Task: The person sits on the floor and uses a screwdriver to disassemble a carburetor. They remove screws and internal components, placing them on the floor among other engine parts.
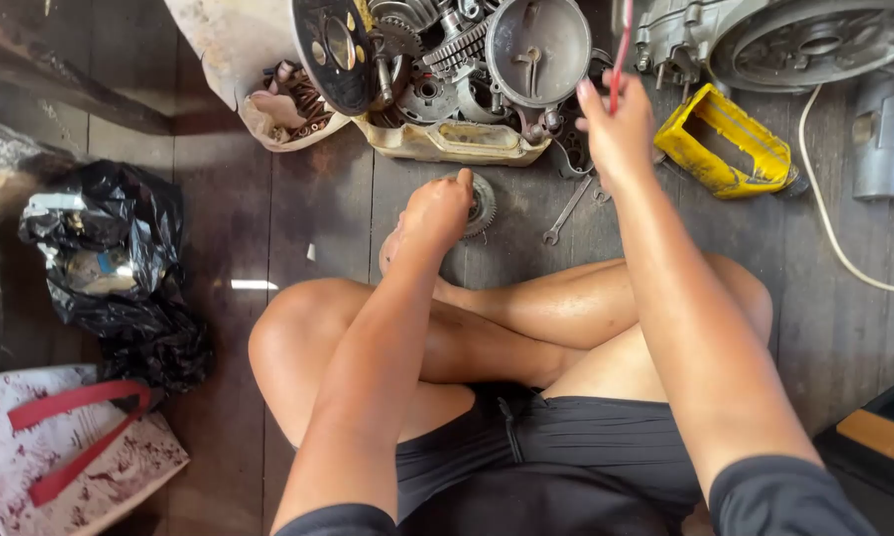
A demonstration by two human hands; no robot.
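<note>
Left hand (437,210) at frame centre grips and mostly hides a round toothed gear (482,203) on the floor, only its right edge showing, while right hand (618,134) at upper right pinches a thin red tool (621,50), tip cut off at top edge.

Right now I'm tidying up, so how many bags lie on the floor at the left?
2. A crumpled black plastic bag lies at mid-left on the dark wooden floor; a white patterned cloth bag with red handles lies at the bottom-left corner. Others may sit out of view.
</note>
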